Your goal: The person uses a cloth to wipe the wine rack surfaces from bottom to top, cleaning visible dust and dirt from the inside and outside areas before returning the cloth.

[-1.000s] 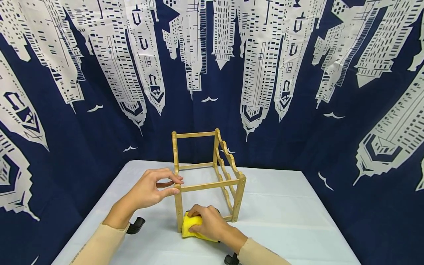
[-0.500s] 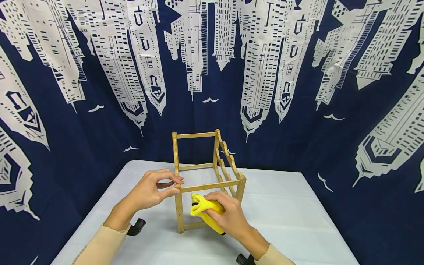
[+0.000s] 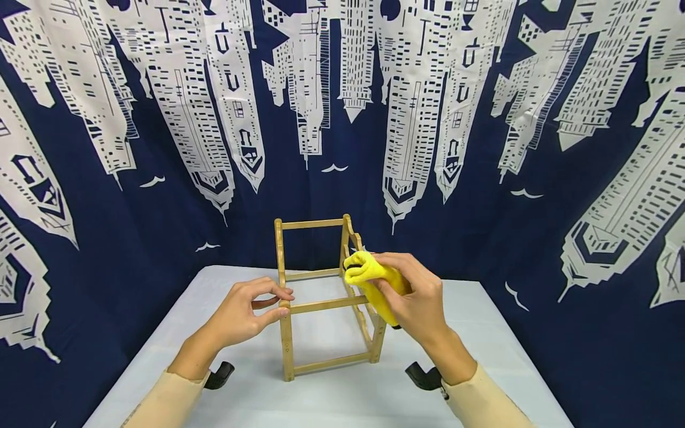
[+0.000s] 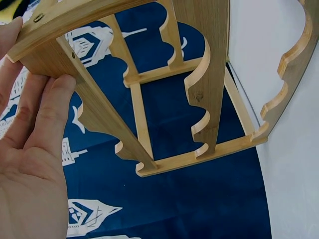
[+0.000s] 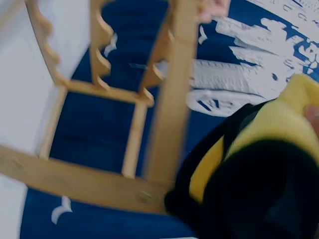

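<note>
A wooden rack with scalloped side rails (image 3: pixel 326 305) stands on the table. My left hand (image 3: pixel 241 309) holds its near left top corner between thumb and fingers. In the left wrist view, the fingertips (image 4: pixel 62 87) press against the wood below that corner. My right hand (image 3: pixel 420 297) grips a bunched yellow cloth with black edging (image 3: pixel 377 279) at the near right top corner, covering that corner in the head view. The right wrist view has the cloth (image 5: pixel 274 122) close beside the rack's corner (image 5: pixel 149 191); whether they touch, I cannot tell.
The table (image 3: pixel 235 404) has a pale cover. A dark blue curtain (image 3: pixel 176 238) printed with white buildings hangs behind it and on both sides. Black curved pieces (image 3: pixel 219 375) stick out by both wrists, over beige sleeves (image 3: pixel 168 395).
My right hand has carried the cloth from the rack's lower front rail up and right to the top right corner. The left hand keeps its place on the rack.
</note>
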The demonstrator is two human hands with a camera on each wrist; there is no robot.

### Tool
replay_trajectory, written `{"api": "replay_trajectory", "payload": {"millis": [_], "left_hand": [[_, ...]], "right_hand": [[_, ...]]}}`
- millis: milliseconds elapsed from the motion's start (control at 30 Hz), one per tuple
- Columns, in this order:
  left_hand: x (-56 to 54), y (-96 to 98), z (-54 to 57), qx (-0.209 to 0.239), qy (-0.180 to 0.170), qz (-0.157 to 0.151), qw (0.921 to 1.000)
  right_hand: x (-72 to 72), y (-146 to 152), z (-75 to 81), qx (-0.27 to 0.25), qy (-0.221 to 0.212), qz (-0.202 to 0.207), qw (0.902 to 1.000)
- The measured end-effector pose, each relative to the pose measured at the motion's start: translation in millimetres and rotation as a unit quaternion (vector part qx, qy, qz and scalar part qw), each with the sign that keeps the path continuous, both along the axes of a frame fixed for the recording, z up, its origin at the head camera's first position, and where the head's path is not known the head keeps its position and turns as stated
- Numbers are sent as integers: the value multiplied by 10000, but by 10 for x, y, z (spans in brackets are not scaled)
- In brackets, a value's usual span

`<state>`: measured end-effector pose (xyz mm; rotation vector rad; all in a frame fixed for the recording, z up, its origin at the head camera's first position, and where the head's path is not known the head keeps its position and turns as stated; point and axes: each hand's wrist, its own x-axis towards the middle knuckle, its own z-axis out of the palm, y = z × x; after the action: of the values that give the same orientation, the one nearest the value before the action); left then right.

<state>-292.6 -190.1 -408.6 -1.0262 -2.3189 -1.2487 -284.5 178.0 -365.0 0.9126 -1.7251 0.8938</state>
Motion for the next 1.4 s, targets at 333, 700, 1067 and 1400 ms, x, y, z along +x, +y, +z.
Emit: {"api": "replay_trajectory", "payload": {"millis": [333,700,1067,1400], "left_hand": [[34,-21,-62,13,-130,73,9999],[59,-3,-64,-112,-132,4,9999],[47,-33,-24,-94,-106,-88,9999],[14,-100,-2,-43,-174,-134,9997]], "right_hand": [[-187,-103,104,2021,-1193,-705,9695],[-112,-54,149,2534,-2896,-136,9229],[-125,-202,160,2978,-3153,-296,9006],[-107,-422,82,3242,-2623,-433,9079]]}}
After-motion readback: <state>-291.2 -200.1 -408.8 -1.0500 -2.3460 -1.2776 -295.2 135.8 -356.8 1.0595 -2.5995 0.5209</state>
